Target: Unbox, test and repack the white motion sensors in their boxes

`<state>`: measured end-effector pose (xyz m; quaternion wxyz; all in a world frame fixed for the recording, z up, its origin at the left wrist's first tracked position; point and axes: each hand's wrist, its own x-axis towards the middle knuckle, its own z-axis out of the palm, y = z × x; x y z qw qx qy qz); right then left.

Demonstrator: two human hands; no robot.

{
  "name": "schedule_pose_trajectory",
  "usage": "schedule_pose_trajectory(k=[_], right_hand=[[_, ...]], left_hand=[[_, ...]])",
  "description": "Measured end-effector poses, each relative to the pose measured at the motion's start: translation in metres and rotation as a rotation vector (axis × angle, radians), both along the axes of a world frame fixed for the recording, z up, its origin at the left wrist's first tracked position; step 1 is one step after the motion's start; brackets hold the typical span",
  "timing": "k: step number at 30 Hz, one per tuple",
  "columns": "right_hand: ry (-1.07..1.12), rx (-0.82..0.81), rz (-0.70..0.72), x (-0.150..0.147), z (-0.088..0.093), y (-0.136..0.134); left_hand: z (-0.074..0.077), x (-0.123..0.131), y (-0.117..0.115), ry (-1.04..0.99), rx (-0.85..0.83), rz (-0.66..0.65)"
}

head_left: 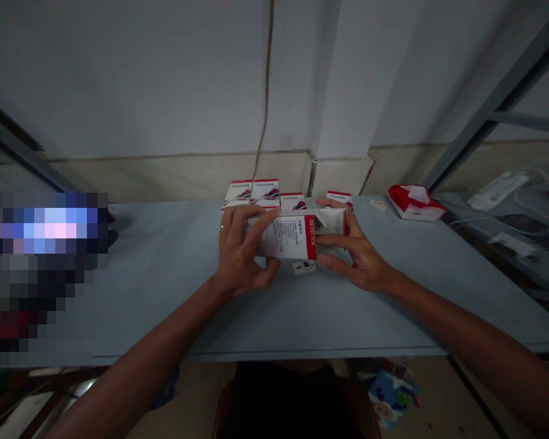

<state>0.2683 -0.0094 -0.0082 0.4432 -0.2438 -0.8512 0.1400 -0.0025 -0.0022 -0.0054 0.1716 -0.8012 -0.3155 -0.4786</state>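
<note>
I have the left grip [251, 244] and right grip [333, 241] closed on opposite ends of the white-and-red carton [286, 236], its long axis lying 9-to-3 above the bench [165, 292].

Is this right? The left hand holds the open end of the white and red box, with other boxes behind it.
No: in the head view, the right hand holds the open end of the white and red box, not the left hand. The rest is right.

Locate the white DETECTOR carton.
In the head view, the white DETECTOR carton is held between the left hand and the right hand, just in front of the row of red-and-white boxes.
</note>
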Motion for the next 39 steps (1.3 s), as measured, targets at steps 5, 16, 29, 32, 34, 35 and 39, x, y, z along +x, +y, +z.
schedule_pose_trajectory(k=[5,16,29,32,34,35,39], right_hand=[[0.054,-0.119,-0.008,-0.001,-0.001,0.006],[0.107,-0.146,-0.013,0.009,-0.006,0.027],[-0.011,-0.082,-0.122,0.027,-0.003,0.037],[-0.331,-0.052,-0.044,0.021,-0.013,0.04],[-0.428,-0.114,-0.001,0.02,-0.014,0.04],[-0.442,-0.157,0.02,0.02,-0.013,0.04],[-0.15,-0.28,-0.049,0.032,0.0,0.042]], left_hand=[[-0.002,0.0,0.0,0.01,-0.052,0.009],[-0.003,0.0,0.005,-0.023,-0.17,-0.034],[0.006,-0.008,0.001,-0.262,0.044,0.107],[0.004,-0.007,0.002,-0.245,0.041,0.096],[0.003,-0.005,0.003,-0.224,0.021,0.1],[0.002,-0.004,0.003,-0.216,0.016,0.103],[0.001,-0.003,0.003,-0.196,0.0,0.117]])
